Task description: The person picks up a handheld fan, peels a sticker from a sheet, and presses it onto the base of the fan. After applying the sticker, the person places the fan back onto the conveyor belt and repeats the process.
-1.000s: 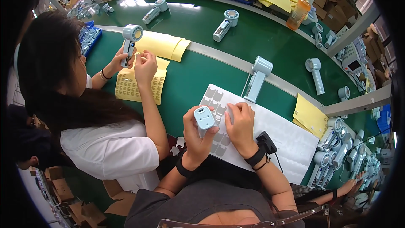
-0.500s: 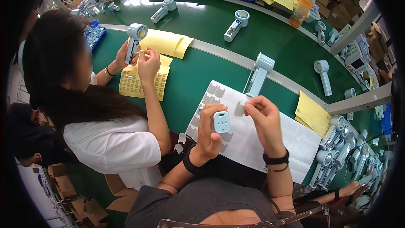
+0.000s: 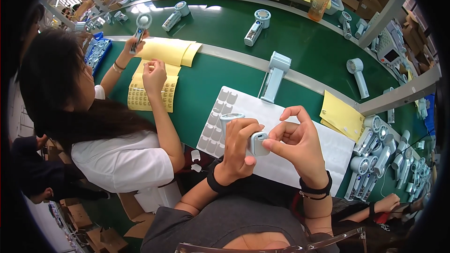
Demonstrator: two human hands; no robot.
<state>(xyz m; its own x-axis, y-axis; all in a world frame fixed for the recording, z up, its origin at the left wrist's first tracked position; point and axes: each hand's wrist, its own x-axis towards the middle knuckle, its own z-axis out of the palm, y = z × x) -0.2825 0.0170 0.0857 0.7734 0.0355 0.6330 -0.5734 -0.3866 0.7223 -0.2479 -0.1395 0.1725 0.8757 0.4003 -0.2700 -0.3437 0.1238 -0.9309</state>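
My left hand (image 3: 236,152) is wrapped around a pale blue handheld fan (image 3: 230,116), its head behind my fingers and its base end turned up toward me. A grey sticker (image 3: 260,147) lies against that base end, covering most of it. My right hand (image 3: 300,146) pinches at the sticker's edge with thumb and index finger, the other fingers curled loosely. Beneath both hands is a white backing sheet (image 3: 328,147) with rows of grey stickers at its left side. Another pale blue fan (image 3: 276,77) rests just beyond the sheet.
At left, a co-worker's hand (image 3: 154,78) is over a yellow sticker sheet (image 3: 152,96). Several fans (image 3: 361,168) are piled at right beside yellow sheets (image 3: 340,112). More fans lie on the green belt (image 3: 215,30), near an orange bottle (image 3: 320,1). A metal post (image 3: 398,98) stands at right.
My right hand has brought the grey sticker from above the sheet onto the fan's base. My left hand has tilted the fan, so its head now shows. The co-worker's fan has moved away leftward.
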